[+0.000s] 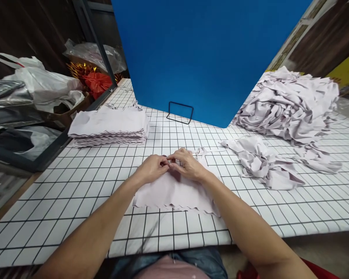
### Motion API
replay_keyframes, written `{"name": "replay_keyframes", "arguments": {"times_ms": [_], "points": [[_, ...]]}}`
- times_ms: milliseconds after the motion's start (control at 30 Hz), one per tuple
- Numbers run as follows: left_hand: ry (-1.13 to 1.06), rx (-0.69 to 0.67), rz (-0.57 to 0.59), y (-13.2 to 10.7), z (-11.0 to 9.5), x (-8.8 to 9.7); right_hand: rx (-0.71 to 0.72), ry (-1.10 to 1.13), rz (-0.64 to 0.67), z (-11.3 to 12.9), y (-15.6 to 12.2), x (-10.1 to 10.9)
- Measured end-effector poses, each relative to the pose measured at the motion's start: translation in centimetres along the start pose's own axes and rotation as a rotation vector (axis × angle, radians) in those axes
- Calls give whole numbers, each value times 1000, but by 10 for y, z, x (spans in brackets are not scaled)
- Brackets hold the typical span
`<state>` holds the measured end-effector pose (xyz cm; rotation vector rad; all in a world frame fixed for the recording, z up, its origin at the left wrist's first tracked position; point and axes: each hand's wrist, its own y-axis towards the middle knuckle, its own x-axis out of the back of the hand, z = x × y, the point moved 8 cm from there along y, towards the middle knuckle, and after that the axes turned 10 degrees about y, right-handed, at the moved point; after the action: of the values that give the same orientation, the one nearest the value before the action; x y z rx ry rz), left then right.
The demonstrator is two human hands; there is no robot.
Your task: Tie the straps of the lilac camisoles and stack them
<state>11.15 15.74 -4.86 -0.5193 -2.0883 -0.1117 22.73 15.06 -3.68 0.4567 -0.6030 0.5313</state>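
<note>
I watched over a remote feed as two bare hands, the left (153,169) and the right (187,166), worked over a piece of cloth (174,193) near the middle of a gridded table (84,211). The cloth was pale, a pinkish white with a faint lilac cast, and matte. Its near part lay almost flat, broken by a few soft folds, and its near edge ran in small waves from left to right, a little way in from the near edge of the table. Toward the far side the surface rose slightly and fell into shadow beneath the right palm.

The fingers of both hands were bent inward and met at the far part of the cloth, thumbs drawn close to the fingertips. The knuckles and the angle hid the contact, and I could not tell whether either hand had the fabric pinched or was only touching it.

To the far left I saw a neat stack (107,122) of similar cloth, its layered near edges rippled. A crumpled heap (287,104) of the same pale shade filled the far right, with a smaller clump (263,162) on its near side. Loose threads (201,152) lay just beyond the right hand. A blue board (203,58) dominated the far side, a thin black wire frame (180,121) at its near edge. Plastic bags (50,83) crowded the far left, beyond the table.
</note>
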Motion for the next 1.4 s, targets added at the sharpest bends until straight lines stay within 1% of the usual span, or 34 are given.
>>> {"name": "replay_keyframes", "arguments": {"times_ms": [100, 200, 267, 333, 433, 500, 567, 667, 800, 867, 933, 1000, 1167, 1400], "points": [[-9, -10, 7, 0, 1, 2, -22, -16, -17, -4, 1, 1], [-61, -22, 21, 1, 2, 2, -13, -14, -42, -5, 2, 4], [-122, -26, 37, 1, 3, 0, 26, 24, -58, -3, 1, 5], [-169, -22, 45, 2, 5, -1, 50, 105, -45, -2, 0, 3], [-183, -24, 44, 3, 6, -2, -26, 233, 19, -7, -1, -4], [-178, -30, 46, 4, 7, -2, -70, 273, 35, -9, -1, -6], [-170, -31, 45, 4, 8, -2, -73, 257, 15, -9, 0, -5], [-130, -36, 42, 4, 9, 0, -63, 164, 5, -9, 1, -3], [72, -79, 7, 1, 11, 5, -68, 59, 36, -9, 1, -5], [136, -63, 25, 1, 15, 4, -82, 55, 25, -9, 1, -5], [126, -27, 71, 1, 20, -1, -84, 62, 13, -8, 1, -5], [94, -8, 92, 1, 21, -4, -79, 68, 8, -7, 1, -6], [50, -38, 64, 2, 12, -5, -55, 110, -19, -11, 1, -10], [120, 67, 93, 2, 16, -7, -38, 133, -34, -11, 2, -16]]}}
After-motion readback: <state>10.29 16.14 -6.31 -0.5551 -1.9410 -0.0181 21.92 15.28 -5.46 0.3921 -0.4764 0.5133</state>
